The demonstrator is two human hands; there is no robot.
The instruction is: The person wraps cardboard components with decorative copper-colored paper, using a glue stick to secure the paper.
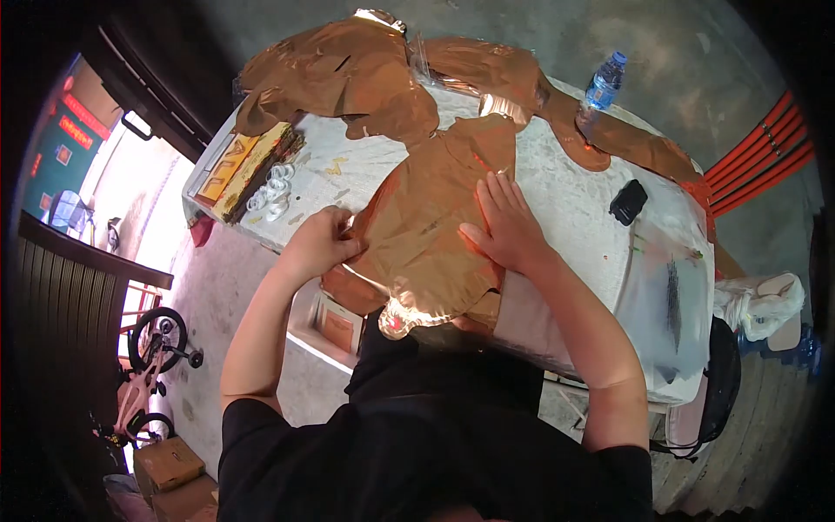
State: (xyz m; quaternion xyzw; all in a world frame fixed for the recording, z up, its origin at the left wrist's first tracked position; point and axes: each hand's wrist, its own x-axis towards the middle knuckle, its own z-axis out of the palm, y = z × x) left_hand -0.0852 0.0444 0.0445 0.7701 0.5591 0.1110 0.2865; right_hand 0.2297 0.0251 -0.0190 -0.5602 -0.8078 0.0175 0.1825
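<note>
A flat brown foil balloon (435,226) with a shiny gold lower edge lies on the white-covered table (565,226) in front of me, its bottom overhanging the near edge. My left hand (323,242) pinches the balloon's left edge between thumb and fingers. On its right side rests my right hand (509,224), fingers stretched out and lying flat on the foil. More brown foil balloons (339,74) are spread across the far side, one touching the top of the nearer balloon.
A water bottle (605,81) with a blue cap stands at the far right, near a small black object (628,202). White rings (271,191) lie beside a yellow box (239,174) at the left. Clear plastic sheets (665,287) cover the right end. A bicycle (156,357) is on the floor.
</note>
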